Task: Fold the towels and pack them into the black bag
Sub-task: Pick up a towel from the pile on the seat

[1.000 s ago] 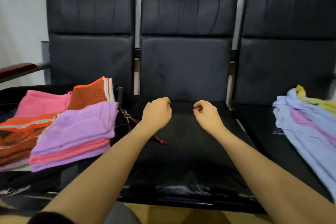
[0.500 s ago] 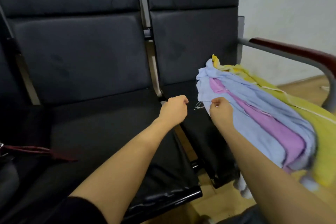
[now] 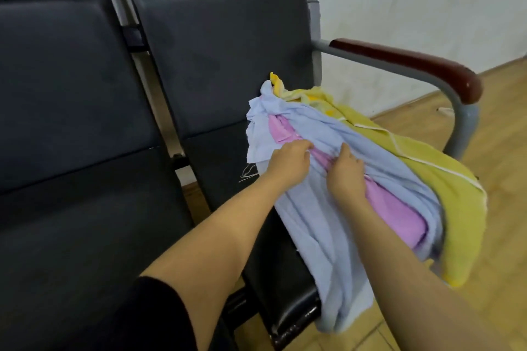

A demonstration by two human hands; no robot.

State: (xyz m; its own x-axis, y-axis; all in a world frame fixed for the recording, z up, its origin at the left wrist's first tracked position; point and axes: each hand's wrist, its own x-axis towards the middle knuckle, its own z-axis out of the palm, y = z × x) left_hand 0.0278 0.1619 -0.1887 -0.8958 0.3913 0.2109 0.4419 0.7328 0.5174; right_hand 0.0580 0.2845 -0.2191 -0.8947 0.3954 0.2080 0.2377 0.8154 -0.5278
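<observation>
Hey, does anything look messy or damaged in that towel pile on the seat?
Yes. The light blue towel has a frayed corner with loose threads dangling over the black seat, and its lower end droops past the seat's front edge. The yellow towel slumps off the seat's right side.

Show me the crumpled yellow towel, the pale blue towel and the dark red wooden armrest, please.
crumpled yellow towel [image 3: 445,179]: head view, on its broad upper surface.
pale blue towel [image 3: 310,225]: head view, on the fold draped over the seat edge.
dark red wooden armrest [image 3: 410,61]: head view, on the middle of its top.
</observation>
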